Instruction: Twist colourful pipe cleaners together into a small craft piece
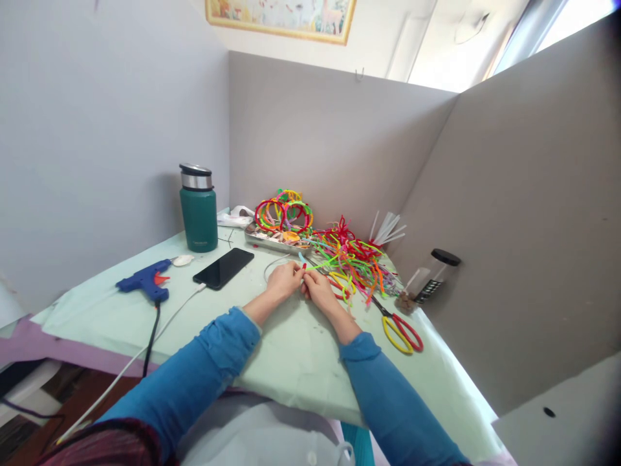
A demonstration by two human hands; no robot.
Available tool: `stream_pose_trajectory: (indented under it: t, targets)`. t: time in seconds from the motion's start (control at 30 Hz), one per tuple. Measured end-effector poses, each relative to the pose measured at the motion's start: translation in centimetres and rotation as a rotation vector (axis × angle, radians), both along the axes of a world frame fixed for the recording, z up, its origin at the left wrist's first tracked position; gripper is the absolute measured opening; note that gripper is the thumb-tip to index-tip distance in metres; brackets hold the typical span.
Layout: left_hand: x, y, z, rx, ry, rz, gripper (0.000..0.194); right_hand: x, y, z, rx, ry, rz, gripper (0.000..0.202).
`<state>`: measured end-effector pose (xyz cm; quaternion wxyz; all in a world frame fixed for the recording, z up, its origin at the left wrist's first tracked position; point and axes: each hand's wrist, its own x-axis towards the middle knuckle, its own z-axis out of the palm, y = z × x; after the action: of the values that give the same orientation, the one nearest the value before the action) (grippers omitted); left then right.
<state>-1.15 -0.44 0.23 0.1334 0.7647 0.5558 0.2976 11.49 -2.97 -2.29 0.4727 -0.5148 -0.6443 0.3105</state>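
My left hand and my right hand meet over the middle of the table, fingertips pinched together. Between them is a bright green pipe cleaner, its free end pointing right toward the pile. A small red spot shows at the fingertips; I cannot tell what it is. A light blue strip is just beyond them. Close to my right hand, a pair of scissors with red and yellow handles is partly covered by pipe cleaners. The large tangle of coloured pipe cleaners spreads behind and to the right.
A metal tray holds coloured rings. Left are a green bottle, a phone on a white cable and a blue glue gun. Right are other scissors and a clear jar. Grey partitions enclose the table.
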Motion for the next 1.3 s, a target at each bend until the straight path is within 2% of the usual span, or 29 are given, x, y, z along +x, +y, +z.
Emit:
stream_pose_trajectory:
  t: [0.33,0.5,0.77,1.3]
  targets:
    - [0.02,-0.17,0.29,-0.002,0.006,0.006,0.029,0.02,0.0,0.09,-0.024,0.044,-0.022,0.026]
    - [0.11,-0.3,0.26,-0.001,-0.011,-0.036,0.026,0.1,0.05,0.18,-0.025,0.06,-0.05,0.027]
    - [0.18,-0.02,-0.07,0.021,-0.003,-0.092,0.024,0.39,0.35,-0.03,0.06,-0.086,-0.171,0.028]
    - [0.1,-0.23,0.06,0.037,0.018,-0.031,0.023,0.23,-0.27,0.38,0.119,-0.129,-0.132,0.029]
